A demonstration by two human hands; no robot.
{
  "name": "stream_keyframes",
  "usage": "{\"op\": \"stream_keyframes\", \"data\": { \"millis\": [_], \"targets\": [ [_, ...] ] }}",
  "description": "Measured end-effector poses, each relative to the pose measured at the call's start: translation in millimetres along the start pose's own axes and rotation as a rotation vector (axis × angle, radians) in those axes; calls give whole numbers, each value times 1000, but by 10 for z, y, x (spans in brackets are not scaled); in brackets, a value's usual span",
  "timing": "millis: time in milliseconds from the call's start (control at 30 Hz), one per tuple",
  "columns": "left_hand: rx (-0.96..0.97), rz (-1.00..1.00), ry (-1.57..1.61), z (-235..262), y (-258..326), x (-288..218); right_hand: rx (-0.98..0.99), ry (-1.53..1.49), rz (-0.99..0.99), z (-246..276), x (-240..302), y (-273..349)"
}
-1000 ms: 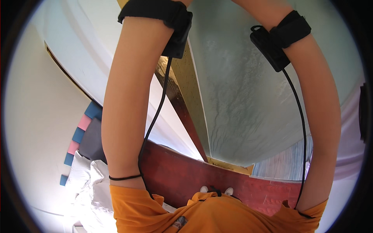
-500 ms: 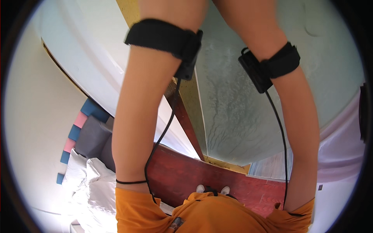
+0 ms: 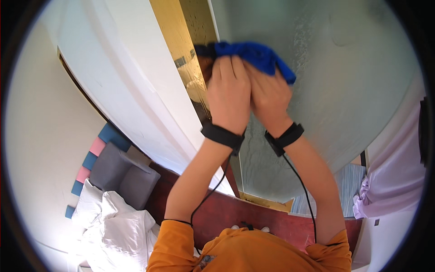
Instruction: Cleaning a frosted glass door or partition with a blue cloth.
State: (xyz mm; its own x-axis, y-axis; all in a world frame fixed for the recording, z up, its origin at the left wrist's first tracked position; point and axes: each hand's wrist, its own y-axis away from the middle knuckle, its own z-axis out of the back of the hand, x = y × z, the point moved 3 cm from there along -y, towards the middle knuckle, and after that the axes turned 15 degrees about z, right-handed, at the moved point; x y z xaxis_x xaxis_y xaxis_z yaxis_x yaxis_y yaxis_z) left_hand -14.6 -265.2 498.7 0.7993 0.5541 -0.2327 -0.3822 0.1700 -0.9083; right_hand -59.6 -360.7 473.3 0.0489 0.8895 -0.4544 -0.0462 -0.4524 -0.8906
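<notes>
My left hand [image 3: 229,93] and my right hand [image 3: 271,99] are pressed side by side, both gripping a blue cloth [image 3: 256,55]. The cloth lies against a frosted glass pane [image 3: 344,81], next to its gold-coloured frame [image 3: 179,50]. Both wrists wear black bands with thin black cables running down my forearms. My orange sleeves show at the bottom edge.
A white wall panel [image 3: 122,81] runs left of the gold frame. Below lies a dark red wooden ledge [image 3: 235,213]. A bed with white pillows [image 3: 113,226] and a grey headboard [image 3: 120,174] sits at lower left. A pale lilac curtain [image 3: 389,181] hangs at right.
My hands, earlier out of view above the picture, have come down into view together with the blue cloth held against the glass. The wrist bands have moved lower.
</notes>
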Motion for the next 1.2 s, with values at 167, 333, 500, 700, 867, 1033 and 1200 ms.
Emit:
{"op": "stream_keyframes", "data": {
  "millis": [167,333,500,700,867,1033,1200],
  "targets": [
    [-4,16,20,-154,382,99,107,-42,-41,74,200,360],
    [11,48,108,-36,347,90,98,-17,-35,162,233,300],
    [75,25,89,263,60,-56,73,-40,-21,233,198,99],
    [-149,-136,133,590,-928,-263,-71,34,-9,181,-284,-898],
    [-250,-181,58,727,-1416,-287,-151,62,54,117,-517,-1436],
    [-201,-206,-94,659,-1381,-317,-152,89,77,68,-559,-1358],
    [-191,-232,-167,587,-1306,-312,-177,85,51,19,-534,-1262]
  ]
}}
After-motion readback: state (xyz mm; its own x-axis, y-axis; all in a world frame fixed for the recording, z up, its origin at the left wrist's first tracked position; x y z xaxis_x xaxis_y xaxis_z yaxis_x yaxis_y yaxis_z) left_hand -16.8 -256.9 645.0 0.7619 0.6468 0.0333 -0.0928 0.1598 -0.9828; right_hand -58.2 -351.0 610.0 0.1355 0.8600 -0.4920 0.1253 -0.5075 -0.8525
